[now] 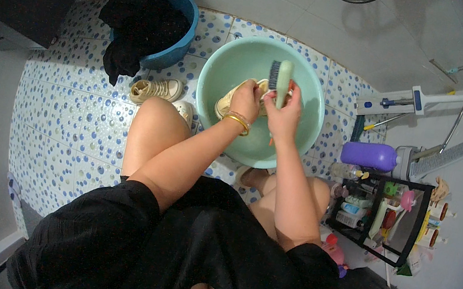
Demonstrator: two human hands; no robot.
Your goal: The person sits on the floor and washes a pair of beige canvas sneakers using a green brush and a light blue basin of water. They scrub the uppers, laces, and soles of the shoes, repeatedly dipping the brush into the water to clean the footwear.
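Observation:
Over a mint-green plastic basin (pixel 252 156), my left hand (pixel 245 101) grips a beige canvas shoe (pixel 225 102), partly hidden behind my fingers. My right hand (pixel 284 115) holds a pale green scrub brush (pixel 285 73) by its handle, its dark bristles facing left. Something orange (pixel 271 142) shows beside the right hand; what it is I cannot tell. The brush head is above the shoe's far end, and I cannot tell whether they touch. A matching beige lace-up sneaker (pixel 156 90) stands on the floor left of the basin.
A blue tub (pixel 167 61) heaped with black cloth (pixel 142 19) stands at the back left. Along the right are a purple bottle (pixel 369 156), a black rack (pixel 394 258) of bottles, and mops (pixel 459 95) against the wall. The tiled floor (pixel 69 116) looks wet.

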